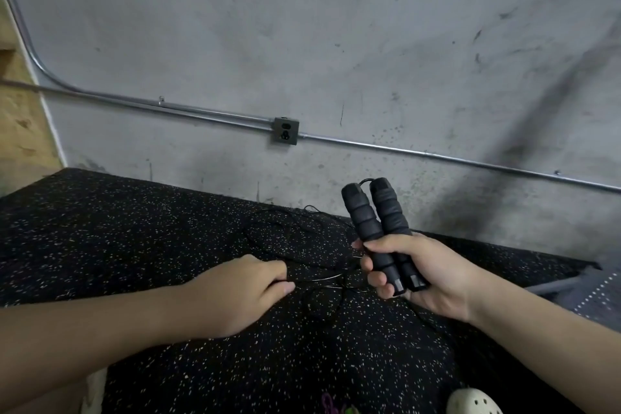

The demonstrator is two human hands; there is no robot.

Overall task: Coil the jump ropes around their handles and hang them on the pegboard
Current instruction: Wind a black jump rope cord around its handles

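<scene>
My right hand (420, 274) grips two black foam jump rope handles (376, 222) side by side, pointing up and away. The thin black rope (285, 228) lies in loose loops on the speckled black rubber floor (134, 245), between my hands and toward the wall. My left hand (248, 289) rests low on the floor to the left of the handles, its fingers pinched on strands of that rope. The pegboard is not in view.
A grey concrete wall (302, 44) stands close ahead, with a metal conduit (420, 153) and an outlet box (285, 130) along it. A white clog (473, 402) shows at the bottom right. A grey perforated object (598, 296) lies at the right edge.
</scene>
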